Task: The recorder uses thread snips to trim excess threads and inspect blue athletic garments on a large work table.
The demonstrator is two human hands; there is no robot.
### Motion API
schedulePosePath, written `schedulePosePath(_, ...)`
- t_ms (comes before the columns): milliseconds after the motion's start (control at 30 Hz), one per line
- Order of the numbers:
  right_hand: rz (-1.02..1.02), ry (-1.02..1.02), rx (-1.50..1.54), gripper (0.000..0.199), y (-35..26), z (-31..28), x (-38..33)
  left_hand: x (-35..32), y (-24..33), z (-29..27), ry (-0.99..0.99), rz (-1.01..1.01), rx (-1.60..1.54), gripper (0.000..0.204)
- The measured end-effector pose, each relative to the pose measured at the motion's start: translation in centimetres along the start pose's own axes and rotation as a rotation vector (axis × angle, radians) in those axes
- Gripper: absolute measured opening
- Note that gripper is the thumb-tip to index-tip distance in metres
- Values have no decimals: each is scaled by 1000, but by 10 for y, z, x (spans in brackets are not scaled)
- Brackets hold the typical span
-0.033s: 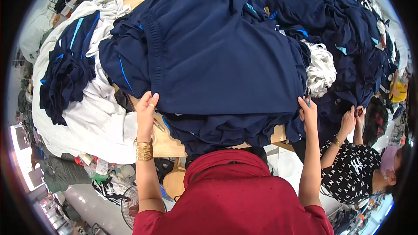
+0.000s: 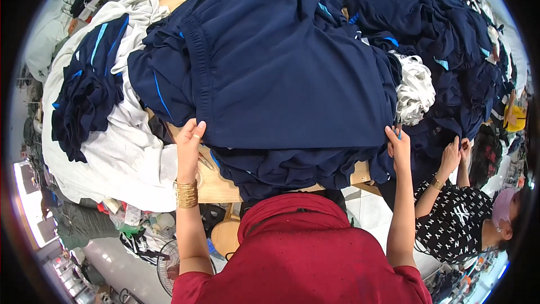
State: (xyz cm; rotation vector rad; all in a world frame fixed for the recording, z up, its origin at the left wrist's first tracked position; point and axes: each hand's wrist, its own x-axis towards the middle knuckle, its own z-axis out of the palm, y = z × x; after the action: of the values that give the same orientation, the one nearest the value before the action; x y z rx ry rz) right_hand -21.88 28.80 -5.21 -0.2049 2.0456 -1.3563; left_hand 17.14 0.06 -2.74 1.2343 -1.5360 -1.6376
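A navy pair of elastic-waisted trousers or shorts (image 2: pixel 292 90) lies stretched out over a heap of dark garments, its gathered waistband (image 2: pixel 198 50) on the left. My left hand (image 2: pixel 190 135) pinches its near left corner, at the waistband end. At the near right corner, my right hand (image 2: pixel 398 143) pinches the cloth. A small tool with a blue handle and metal tip, which looks like thread snips (image 2: pixel 399 130), also shows in that hand, mostly hidden by the fingers. Beneath the near edge, crumpled navy garments (image 2: pixel 281 171) bulge out.
White cloth (image 2: pixel 132 160) and a navy striped garment (image 2: pixel 93 81) lie left. A bundle of white strips (image 2: pixel 415 90) sits right, before another navy pile (image 2: pixel 427 28). Wooden table (image 2: pixel 222 188) shows in front. At right, a co-worker's hands (image 2: pixel 453 155) handle dark cloth. A fan (image 2: pixel 169 267) stands below left.
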Motion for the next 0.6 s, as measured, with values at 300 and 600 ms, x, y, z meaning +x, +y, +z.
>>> schedulePosePath(300,45,77,-46,27,29,-16,-14,-13,-9,0,-99,-49,18,13)
schedulePosePath(600,-200,82,-258,9,43,-43,-9,-33,-5,12,-133,95,231,34)
